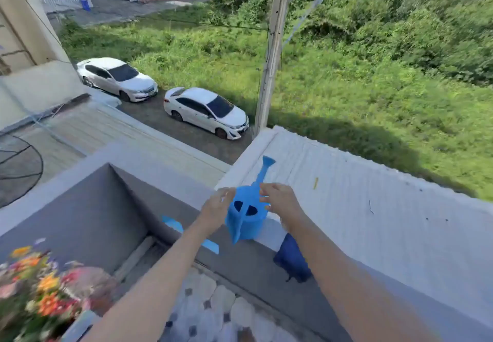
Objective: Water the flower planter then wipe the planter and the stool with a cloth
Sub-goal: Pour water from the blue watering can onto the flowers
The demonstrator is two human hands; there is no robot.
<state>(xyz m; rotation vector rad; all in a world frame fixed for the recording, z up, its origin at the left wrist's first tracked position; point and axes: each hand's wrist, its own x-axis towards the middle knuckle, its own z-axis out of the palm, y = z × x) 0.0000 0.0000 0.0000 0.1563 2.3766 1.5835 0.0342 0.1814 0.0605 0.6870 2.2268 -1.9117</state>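
Observation:
A blue plastic watering can (pixel 246 217) stands on the inner edge of the white parapet ledge (pixel 360 208), spout pointing away from me. My left hand (pixel 214 209) presses against its left side and my right hand (pixel 280 201) against its right side, fingers curled on the body. The flower planter (pixel 40 288), full of orange, pink and yellow flowers, is at the bottom left, blurred. A dark blue cloth (pixel 292 259) hangs on the wall's inner face, just below my right forearm. No stool is in view.
The grey balcony wall (pixel 106 208) forms a corner ahead on the left, with strips of blue tape (pixel 173 225) on it. Patterned floor tiles (pixel 213 309) lie below. Beyond the ledge is a drop to a road with two white cars (pixel 205 110) and grass.

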